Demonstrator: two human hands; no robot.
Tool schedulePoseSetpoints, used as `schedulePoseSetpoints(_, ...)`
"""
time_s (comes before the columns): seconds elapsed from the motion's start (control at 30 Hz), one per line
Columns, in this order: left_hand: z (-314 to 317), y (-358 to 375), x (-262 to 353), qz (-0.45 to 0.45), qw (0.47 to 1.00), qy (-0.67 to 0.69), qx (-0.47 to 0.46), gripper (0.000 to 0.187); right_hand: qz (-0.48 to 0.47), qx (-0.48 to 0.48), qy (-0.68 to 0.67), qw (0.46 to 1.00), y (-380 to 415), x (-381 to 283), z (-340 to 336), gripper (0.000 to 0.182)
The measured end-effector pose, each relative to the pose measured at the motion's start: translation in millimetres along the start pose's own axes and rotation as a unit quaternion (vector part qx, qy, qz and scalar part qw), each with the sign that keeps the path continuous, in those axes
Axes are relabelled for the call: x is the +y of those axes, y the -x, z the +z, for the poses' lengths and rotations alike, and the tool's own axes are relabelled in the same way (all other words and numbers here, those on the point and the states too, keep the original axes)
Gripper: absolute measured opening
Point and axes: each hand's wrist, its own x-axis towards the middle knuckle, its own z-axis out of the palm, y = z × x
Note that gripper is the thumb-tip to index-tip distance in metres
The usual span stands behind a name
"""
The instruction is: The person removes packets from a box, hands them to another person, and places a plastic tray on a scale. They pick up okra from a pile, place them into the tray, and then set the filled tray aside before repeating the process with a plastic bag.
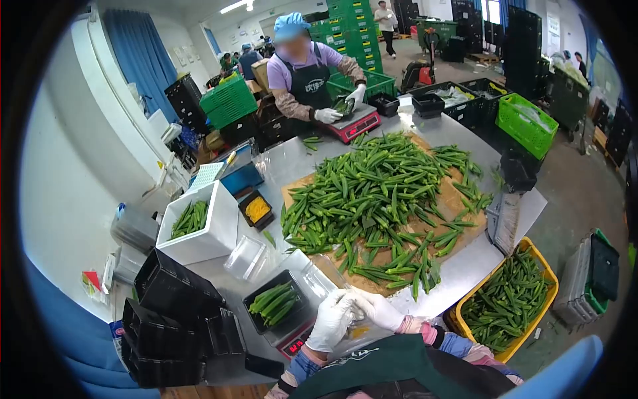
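Note:
My left hand [332, 321] and my right hand [379, 310], both in white gloves, meet at the front edge of the table. Their fingertips are closed together, and what they pinch, if anything, is hidden. Beside my left hand, a black tray [298, 308] of okra [274, 304] rests on a scale with a red lit display [294, 346]. Clear plastic [314, 274] lies just beyond the hands. Under them is more clear plastic with a yellow patch [359, 331]. A large heap of okra [372, 193] spreads over brown cardboard [458, 199] ahead.
Stacked black trays [166, 319] stand left, near a white foam box [226, 226] of okra and a small black tub [268, 219] with yellow contents. A yellow crate [553, 282] of okra stands right. Across the table, a co-worker [309, 66] handles okra over a red scale [362, 126].

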Motion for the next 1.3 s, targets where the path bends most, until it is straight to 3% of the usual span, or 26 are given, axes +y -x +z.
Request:
schedulePoseSetpoints(0.17, -1.7, 3.6, 1.8, -0.002, 1.0, 0.017, -0.014, 0.016, 0.014, 0.011, -0.022, 1.0, 5.7, -1.2, 10.3, 0.051)
schedulePoseSetpoints(0.43, -9.3, -1.8, -1.6, -0.041, 0.997, 0.009, -0.067, 0.018, 0.047, 0.056, 0.076, 0.994, 20.2, -22.7, 9.7, 0.045)
schedulePoseSetpoints(0.63, -1.9, -6.5, 5.1, 0.049, 0.972, -0.227, -0.035, 0.018, -0.032, 0.104, 0.242, 0.964, 24.8, -32.9, 4.6, 0.042)
schedulePoseSetpoints(0.67, 2.6, -7.3, 3.1, 0.017, 0.991, -0.133, -0.019, 0.02, -0.066, 0.149, 0.233, 0.959, 23.0, -32.0, 7.0, 0.045)
schedulePoseSetpoints(0.73, 4.5, -7.5, 10.3, -0.006, 0.99, -0.14, -0.006, 0.02, -0.018, 0.173, 0.178, 0.969, 28.1, -45.7, 8.3, 0.044)
schedulePoseSetpoints(0.83, 12.4, -3.9, 15.5, -0.001, 0.988, -0.157, -0.003, 0.019, -0.076, 0.173, 0.16, 0.969, 31.0, -34.8, 3.6, 0.039)
schedulePoseSetpoints(0.93, 12.8, -4.3, 13.7, 0.029, 0.966, -0.255, -0.013, 0.019, -0.046, 0.133, 0.144, 0.98, 33.3, -32.3, -4.4, 0.033)
schedulePoseSetpoints(1.1, 12.8, -2.7, 10.0, 0.03, 0.965, -0.259, -0.019, 0.02, 0.012, 0.124, 0.017, 0.992, 36.4, -27.1, -7.5, 0.035)
schedulePoseSetpoints(1.2, 16.1, -0.7, 12.2, 0.003, 0.961, -0.275, -0.003, 0.021, -0.018, 0.102, 0.201, 0.974, 38.6, -35.5, -10.2, 0.037)
schedulePoseSetpoints(1.3, 14.8, 0.9, 10.9, 0.011, 0.962, -0.272, -0.013, 0.022, 0.019, 0.127, 0.118, 0.985, 38.5, -16.5, -7.3, 0.036)
